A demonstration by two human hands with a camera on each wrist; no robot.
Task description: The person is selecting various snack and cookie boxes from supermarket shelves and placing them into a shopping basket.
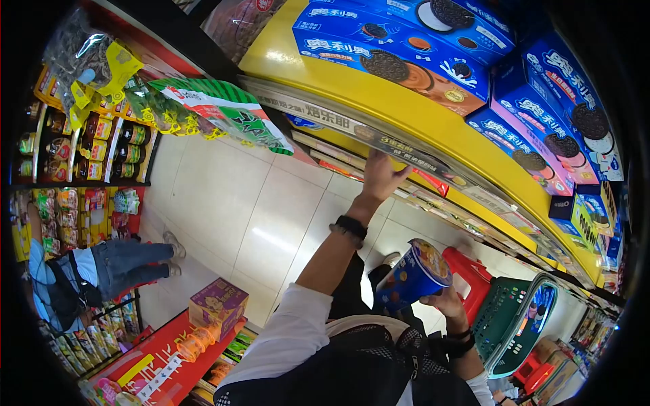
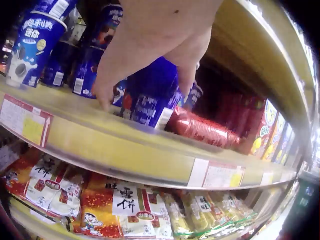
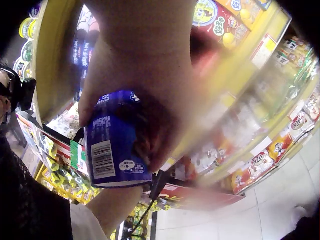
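Observation:
My right hand (image 1: 445, 302) grips a blue cup of mini cookies (image 1: 414, 274) with a picture lid, held in front of my body. The right wrist view shows this cup's barcode side (image 3: 112, 145), with the fingers wrapped round it. My left hand (image 1: 383, 177) reaches in under the upper shelf's edge. In the left wrist view it comes from above over another blue cookie cup (image 2: 152, 97) on the yellow shelf, thumb and fingers on either side. More blue cookie cups (image 2: 35, 50) stand left of that hand, and a red shiny pack (image 2: 205, 129) lies to its right.
Blue cookie boxes (image 1: 406, 61) line the yellow shelf above. Bagged rice crackers (image 2: 142, 205) fill the shelf below. A green basket (image 1: 504, 325) stands at my right. Hanging bags (image 1: 223, 108) jut out at the left, and another person (image 1: 101, 271) stands across the tiled aisle.

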